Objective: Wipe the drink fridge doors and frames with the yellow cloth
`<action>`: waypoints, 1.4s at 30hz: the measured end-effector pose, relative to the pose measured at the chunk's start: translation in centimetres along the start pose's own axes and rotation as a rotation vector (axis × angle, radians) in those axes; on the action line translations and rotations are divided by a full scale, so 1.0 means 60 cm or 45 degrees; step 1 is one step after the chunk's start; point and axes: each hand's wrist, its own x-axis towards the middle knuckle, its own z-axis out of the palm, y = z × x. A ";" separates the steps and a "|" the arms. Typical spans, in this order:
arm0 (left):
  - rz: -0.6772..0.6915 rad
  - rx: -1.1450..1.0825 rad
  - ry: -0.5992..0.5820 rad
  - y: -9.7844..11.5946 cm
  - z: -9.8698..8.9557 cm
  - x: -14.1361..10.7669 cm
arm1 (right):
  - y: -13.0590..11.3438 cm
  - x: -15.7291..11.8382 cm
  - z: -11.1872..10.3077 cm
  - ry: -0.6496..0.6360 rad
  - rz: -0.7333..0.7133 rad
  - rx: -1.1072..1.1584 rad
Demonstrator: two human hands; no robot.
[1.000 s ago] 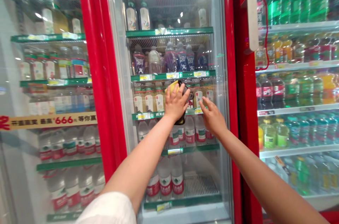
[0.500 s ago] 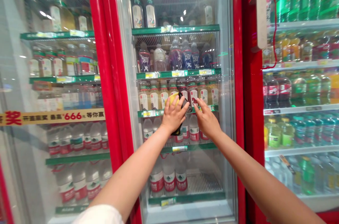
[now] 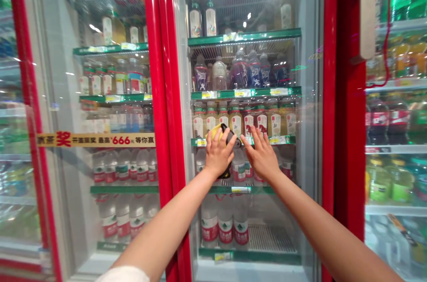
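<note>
Your L hand is holding the blk/yel tool, fingers splayed, sliding it lower. Your R hand, open & empty, is nearing that grip's right, so it's coming w/in reach.

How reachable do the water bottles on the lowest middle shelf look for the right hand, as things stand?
Probably not reachable: the glass door, apparently shut, stands between the right hand and the bottles.

Left hand on yellow-black object
</note>
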 end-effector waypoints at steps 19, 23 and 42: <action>-0.163 0.065 0.016 -0.046 -0.006 -0.074 | 0.011 -0.020 0.014 0.088 -0.040 -0.070; -0.370 0.085 0.175 -0.081 -0.021 0.004 | 0.010 -0.022 0.013 0.094 -0.035 -0.085; -0.535 0.067 0.223 -0.110 -0.032 0.022 | 0.011 -0.029 0.020 0.132 -0.047 -0.114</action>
